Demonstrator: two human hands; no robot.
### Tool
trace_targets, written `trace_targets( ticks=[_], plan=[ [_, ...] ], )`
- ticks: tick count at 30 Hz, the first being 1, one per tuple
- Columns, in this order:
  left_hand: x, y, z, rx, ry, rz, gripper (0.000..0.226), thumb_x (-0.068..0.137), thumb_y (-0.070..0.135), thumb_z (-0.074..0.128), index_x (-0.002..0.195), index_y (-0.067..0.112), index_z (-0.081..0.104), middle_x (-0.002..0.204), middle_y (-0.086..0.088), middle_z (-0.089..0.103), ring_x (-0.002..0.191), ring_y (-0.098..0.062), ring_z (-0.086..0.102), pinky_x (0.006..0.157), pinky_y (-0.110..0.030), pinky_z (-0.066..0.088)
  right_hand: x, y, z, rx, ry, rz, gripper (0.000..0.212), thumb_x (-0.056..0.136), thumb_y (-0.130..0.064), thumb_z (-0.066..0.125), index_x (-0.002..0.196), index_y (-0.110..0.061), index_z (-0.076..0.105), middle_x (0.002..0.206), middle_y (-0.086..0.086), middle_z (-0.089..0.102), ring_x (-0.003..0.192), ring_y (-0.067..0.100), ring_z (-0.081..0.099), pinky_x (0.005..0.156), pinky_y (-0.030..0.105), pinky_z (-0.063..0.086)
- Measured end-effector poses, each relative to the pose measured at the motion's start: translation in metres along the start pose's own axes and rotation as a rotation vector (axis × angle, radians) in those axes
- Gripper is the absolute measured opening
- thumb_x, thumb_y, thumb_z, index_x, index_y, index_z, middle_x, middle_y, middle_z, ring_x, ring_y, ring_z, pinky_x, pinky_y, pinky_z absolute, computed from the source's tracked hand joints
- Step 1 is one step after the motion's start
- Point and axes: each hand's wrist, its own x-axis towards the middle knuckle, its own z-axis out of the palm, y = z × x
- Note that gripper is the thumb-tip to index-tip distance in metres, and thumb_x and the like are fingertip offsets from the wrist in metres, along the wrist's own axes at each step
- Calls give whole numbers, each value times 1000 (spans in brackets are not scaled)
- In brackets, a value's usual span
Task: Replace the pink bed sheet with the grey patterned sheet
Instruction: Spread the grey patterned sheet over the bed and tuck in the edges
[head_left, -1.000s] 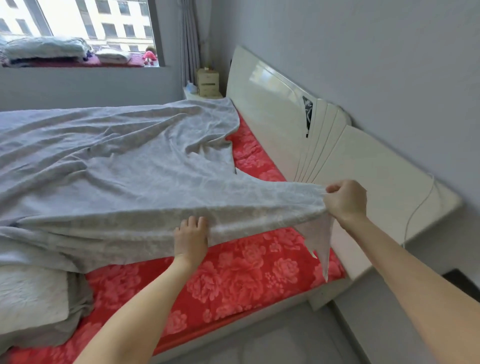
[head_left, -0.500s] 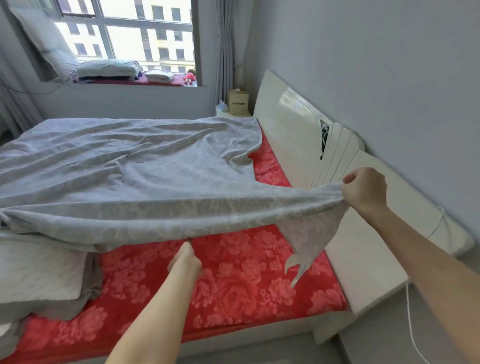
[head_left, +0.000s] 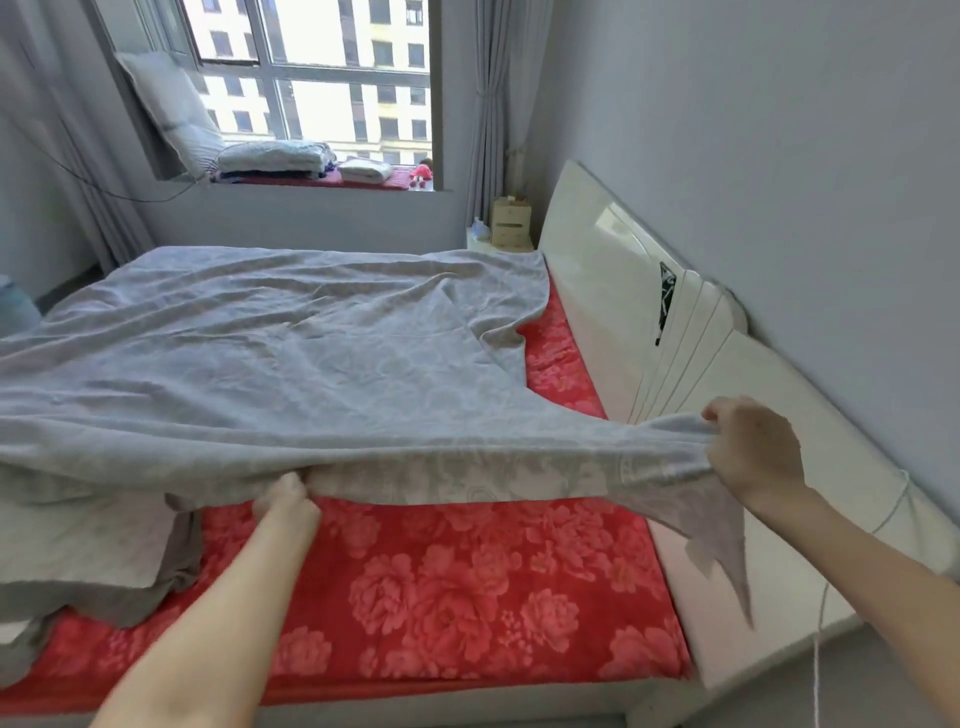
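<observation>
1. Grey patterned sheet (head_left: 311, 364) has not yet reached the nearest strip of the bed (head_left: 519, 699). At 6 o'clock the pink bed sheet (head_left: 467, 587), red with a flower print, lies bare right to the near edge.
2. At 8 o'clock our left hand (head_left: 285, 501) is curled round the grey sheet's near hem. At 4 o'clock our right hand (head_left: 753, 452) grips a bunched corner, whose tail hangs down beside the headboard (head_left: 597, 270). The hem runs taut between the two hands, raised off the bed.
3. Beyond, from 9 to 12 o'clock, the grey sheet lies rumpled over most of the bed. A pink strip shows along the headboard at 2 o'clock.
4. We judge the step in hand to be spreading the grey sheet, with the pink one not yet off the bed. The next move calls for drawing the hem toward 6 o'clock and the corner toward the headboard end, lowering both evenly.
5. Farthest, at 11 o'clock, folded bedding (head_left: 275, 156) lies below the window (head_left: 322, 104).
</observation>
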Motion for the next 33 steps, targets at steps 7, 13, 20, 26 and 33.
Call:
trace_targets(
  ticks=[7, 13, 20, 26, 33],
  plan=[
    [-75, 48, -36, 1475, -28, 714, 13, 81, 16, 55, 77, 4, 59, 87, -17, 64, 89, -37, 63, 76, -36, 49, -48, 21, 37, -612, -512, -319, 24, 94, -12, 46, 109, -21, 63, 91, -4, 64, 92, 20, 64, 61, 21, 37],
    [-115, 31, -78, 2347, -127, 526, 19, 89, 11, 42, 95, 14, 60, 92, 1, 70, 87, -15, 69, 73, -26, 51, -112, 19, 59, -802, -779, -516, 38, 91, 1, 42, 122, -14, 59, 122, 5, 59, 113, 24, 55, 82, 24, 47],
    [-112, 7, -124, 2580, -287, 29, 24, 96, 17, 38, 84, 12, 58, 108, 4, 70, 97, -6, 66, 93, -22, 48, -133, 25, 64, -927, -924, -597, 38, 91, 0, 41, 124, -12, 56, 124, 5, 59, 110, 25, 58, 84, 34, 50],
    [-100, -37, -121, 2806, -180, 225, 42, 92, 25, 49, 132, 13, 42, 134, -7, 49, 115, -25, 53, 94, -34, 46, -156, 19, 93, -686, -1137, -483, 38, 95, -9, 42, 133, -11, 46, 133, 6, 53, 118, 24, 54, 92, 34, 45],
    [-98, -97, -46, 2681, -306, 548, 39, 93, 18, 44, 132, 21, 50, 132, -2, 52, 114, -26, 54, 88, -37, 43, -180, 26, 127, -357, -1425, -240, 40, 93, -3, 42, 132, -6, 45, 126, 13, 59, 78, 23, 60, 53, 25, 38]
  ],
)
